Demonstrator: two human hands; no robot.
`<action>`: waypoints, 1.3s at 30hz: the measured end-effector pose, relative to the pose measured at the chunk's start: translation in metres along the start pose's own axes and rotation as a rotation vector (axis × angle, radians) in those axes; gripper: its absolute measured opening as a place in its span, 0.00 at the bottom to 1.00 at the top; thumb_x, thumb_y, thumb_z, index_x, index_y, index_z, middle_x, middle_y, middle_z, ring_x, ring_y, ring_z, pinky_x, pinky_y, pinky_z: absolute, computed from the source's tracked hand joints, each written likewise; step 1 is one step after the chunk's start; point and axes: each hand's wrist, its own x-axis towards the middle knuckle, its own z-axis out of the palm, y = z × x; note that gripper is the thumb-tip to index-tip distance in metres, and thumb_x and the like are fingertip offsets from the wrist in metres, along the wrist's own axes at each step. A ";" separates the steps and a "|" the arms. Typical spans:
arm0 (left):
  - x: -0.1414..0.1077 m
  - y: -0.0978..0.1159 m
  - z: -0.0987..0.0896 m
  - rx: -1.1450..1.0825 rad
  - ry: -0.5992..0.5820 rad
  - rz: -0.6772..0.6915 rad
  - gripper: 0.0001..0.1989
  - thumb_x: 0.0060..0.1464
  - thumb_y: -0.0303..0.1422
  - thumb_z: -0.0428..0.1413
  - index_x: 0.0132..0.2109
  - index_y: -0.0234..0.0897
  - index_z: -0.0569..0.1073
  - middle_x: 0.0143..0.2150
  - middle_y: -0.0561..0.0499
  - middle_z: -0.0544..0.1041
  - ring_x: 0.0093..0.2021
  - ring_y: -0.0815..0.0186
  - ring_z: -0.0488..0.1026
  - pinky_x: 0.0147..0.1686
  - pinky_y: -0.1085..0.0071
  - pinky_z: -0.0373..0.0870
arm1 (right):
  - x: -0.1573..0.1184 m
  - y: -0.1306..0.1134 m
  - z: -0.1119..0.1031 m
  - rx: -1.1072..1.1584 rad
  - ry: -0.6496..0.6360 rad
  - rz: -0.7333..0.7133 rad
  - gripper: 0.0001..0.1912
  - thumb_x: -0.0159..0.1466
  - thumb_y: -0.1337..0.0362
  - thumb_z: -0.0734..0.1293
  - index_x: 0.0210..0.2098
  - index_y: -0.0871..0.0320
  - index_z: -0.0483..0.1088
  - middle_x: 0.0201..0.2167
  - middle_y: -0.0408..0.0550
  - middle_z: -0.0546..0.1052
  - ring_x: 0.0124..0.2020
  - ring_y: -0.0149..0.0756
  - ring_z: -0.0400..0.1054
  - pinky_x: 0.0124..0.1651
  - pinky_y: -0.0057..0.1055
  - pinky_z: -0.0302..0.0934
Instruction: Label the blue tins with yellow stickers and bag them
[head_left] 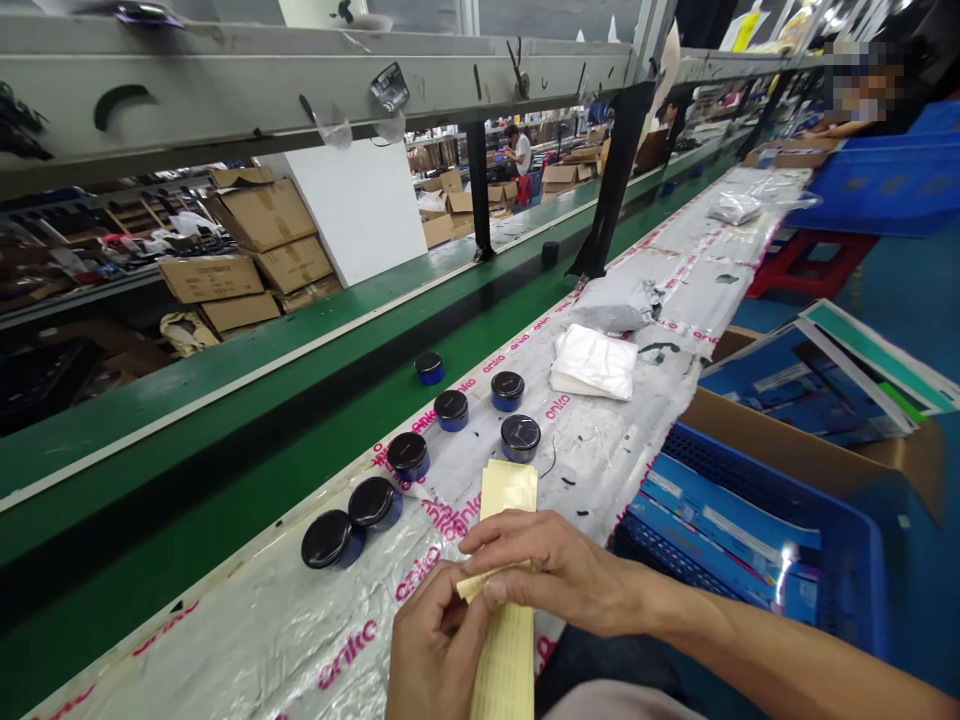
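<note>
Cardboard cartons (262,225) stacked beyond a green assembly line (150,430).

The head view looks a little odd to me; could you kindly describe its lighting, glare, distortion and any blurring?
In the head view, lighting is bright and even; glare shows on the blue card; wide-angle distortion bends the green bench; the left hand, right hand and yellow sheet look sharp; the far person is pixelated.

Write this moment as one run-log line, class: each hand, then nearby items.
left hand: pinches yellow paper strip | right hand: pinches same strip | nearby: black-lidded blue jars
</note>
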 end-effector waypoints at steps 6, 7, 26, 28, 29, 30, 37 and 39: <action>0.002 -0.001 -0.002 0.044 -0.022 0.026 0.18 0.55 0.49 0.62 0.39 0.37 0.81 0.34 0.49 0.78 0.36 0.61 0.76 0.35 0.72 0.72 | 0.000 -0.002 -0.002 -0.052 -0.007 -0.062 0.16 0.70 0.62 0.68 0.56 0.50 0.77 0.55 0.50 0.78 0.56 0.37 0.72 0.60 0.34 0.64; 0.002 -0.001 -0.002 0.045 -0.020 0.031 0.18 0.56 0.48 0.62 0.40 0.37 0.81 0.35 0.49 0.79 0.37 0.62 0.76 0.36 0.72 0.72 | 0.001 -0.002 -0.002 -0.056 -0.025 -0.081 0.16 0.71 0.62 0.67 0.57 0.50 0.76 0.56 0.50 0.77 0.57 0.37 0.72 0.61 0.34 0.64; 0.009 -0.001 -0.005 0.122 -0.123 0.129 0.15 0.64 0.43 0.55 0.47 0.39 0.81 0.47 0.45 0.80 0.43 0.60 0.76 0.40 0.69 0.71 | 0.010 0.003 -0.003 -0.139 0.012 -0.223 0.15 0.69 0.66 0.67 0.53 0.55 0.79 0.53 0.53 0.79 0.51 0.38 0.73 0.55 0.36 0.66; 0.011 -0.003 -0.007 0.146 -0.132 0.131 0.15 0.64 0.41 0.54 0.47 0.40 0.81 0.49 0.45 0.80 0.43 0.60 0.75 0.40 0.69 0.71 | 0.010 0.004 -0.004 -0.151 -0.001 -0.244 0.15 0.70 0.65 0.66 0.54 0.55 0.78 0.53 0.52 0.79 0.50 0.37 0.72 0.55 0.36 0.65; 0.011 -0.004 -0.008 0.141 -0.130 0.130 0.14 0.64 0.40 0.54 0.47 0.40 0.81 0.50 0.45 0.79 0.44 0.59 0.75 0.42 0.68 0.71 | 0.010 0.004 -0.005 -0.150 -0.008 -0.254 0.15 0.70 0.65 0.66 0.54 0.55 0.78 0.54 0.52 0.79 0.50 0.37 0.72 0.56 0.37 0.64; 0.012 -0.005 -0.008 0.130 -0.133 0.131 0.13 0.63 0.39 0.54 0.47 0.40 0.81 0.51 0.45 0.79 0.46 0.58 0.75 0.45 0.67 0.71 | 0.011 0.005 -0.005 -0.143 -0.016 -0.267 0.15 0.71 0.65 0.66 0.54 0.55 0.78 0.54 0.53 0.78 0.51 0.38 0.72 0.56 0.37 0.64; 0.013 -0.003 -0.007 0.074 -0.085 0.080 0.13 0.59 0.37 0.54 0.42 0.38 0.82 0.48 0.44 0.81 0.49 0.54 0.75 0.49 0.63 0.70 | 0.014 0.006 -0.004 -0.080 -0.068 -0.297 0.13 0.72 0.62 0.65 0.53 0.54 0.79 0.57 0.53 0.77 0.54 0.38 0.70 0.60 0.42 0.60; 0.013 -0.001 -0.006 0.067 -0.053 0.080 0.13 0.58 0.37 0.55 0.42 0.38 0.82 0.46 0.44 0.81 0.48 0.53 0.75 0.49 0.63 0.70 | 0.013 -0.001 -0.005 -0.050 -0.075 -0.268 0.13 0.72 0.62 0.65 0.52 0.55 0.79 0.57 0.53 0.77 0.55 0.40 0.69 0.62 0.44 0.58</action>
